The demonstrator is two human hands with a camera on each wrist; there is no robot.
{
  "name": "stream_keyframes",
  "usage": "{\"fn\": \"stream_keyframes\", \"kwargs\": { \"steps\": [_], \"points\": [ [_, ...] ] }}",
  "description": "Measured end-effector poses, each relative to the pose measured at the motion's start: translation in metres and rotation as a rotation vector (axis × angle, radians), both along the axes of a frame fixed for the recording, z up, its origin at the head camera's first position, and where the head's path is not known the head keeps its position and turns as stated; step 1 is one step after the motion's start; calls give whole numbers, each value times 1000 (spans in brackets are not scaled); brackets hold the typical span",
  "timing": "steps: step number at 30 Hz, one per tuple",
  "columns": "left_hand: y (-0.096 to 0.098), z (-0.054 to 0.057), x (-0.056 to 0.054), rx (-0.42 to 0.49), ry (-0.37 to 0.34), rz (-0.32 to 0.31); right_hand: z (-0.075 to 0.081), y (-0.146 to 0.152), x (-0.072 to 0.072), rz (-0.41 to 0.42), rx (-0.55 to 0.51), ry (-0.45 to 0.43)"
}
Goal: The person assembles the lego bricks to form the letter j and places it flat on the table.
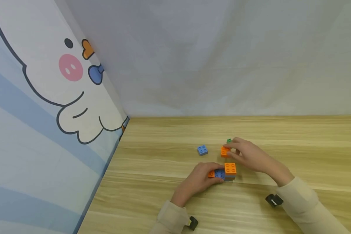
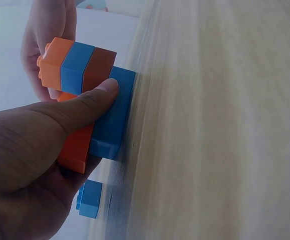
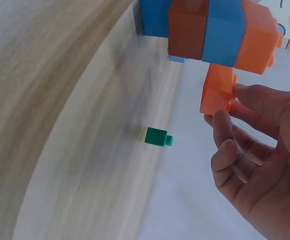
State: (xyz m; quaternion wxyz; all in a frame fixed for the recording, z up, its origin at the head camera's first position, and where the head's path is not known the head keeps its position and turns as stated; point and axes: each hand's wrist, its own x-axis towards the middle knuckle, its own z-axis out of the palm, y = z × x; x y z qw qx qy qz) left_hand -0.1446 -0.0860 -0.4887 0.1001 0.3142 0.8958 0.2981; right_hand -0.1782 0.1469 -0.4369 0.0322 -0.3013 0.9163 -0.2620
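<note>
My left hand grips a joined build of toy building bricks, its thumb along the near side. This build has a blue base with an orange brick on it. At its right end rises a stack of a brown brick, a blue brick and an orange brick on top. Just beyond the build, my right hand pinches a separate orange brick between thumb and fingers. In the right wrist view that brick appears raised off the table. Fingers hide parts of the held pieces.
A loose blue brick lies on the wooden table, beyond the left hand. Near the right fingertips stands a small green brick. A pale curtain-like backdrop rises behind the table, and a cartoon-printed panel stands at left.
</note>
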Motion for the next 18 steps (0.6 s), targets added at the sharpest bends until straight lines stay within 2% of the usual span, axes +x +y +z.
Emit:
{"fn": "stream_keyframes", "kwargs": {
  "steps": [18],
  "points": [
    [-1,-1,2,12,23,-15,15,10,27,-13,-70,41]
  ]
}}
